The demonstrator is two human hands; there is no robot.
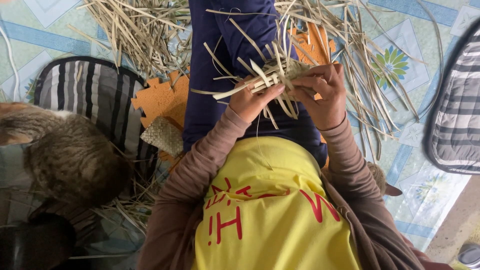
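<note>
Over my lap, both hands grip a small half-woven piece of pale dry leaf strips (280, 75), with loose strip ends sticking out in every direction. My left hand (255, 102) pinches the strips from below on the left side. My right hand (322, 92) closes around the woven part on the right, fingers curled over it. My legs in dark blue trousers (220, 45) stretch away beneath the work.
Heaps of loose leaf strips (140, 30) lie on the patterned floor mat (405, 145). An orange foam mat (162, 97) and a small woven square (162, 135) sit at my left. A tabby cat (65, 155) lies on a striped cushion (90, 90); another striped cushion (460, 110) is right.
</note>
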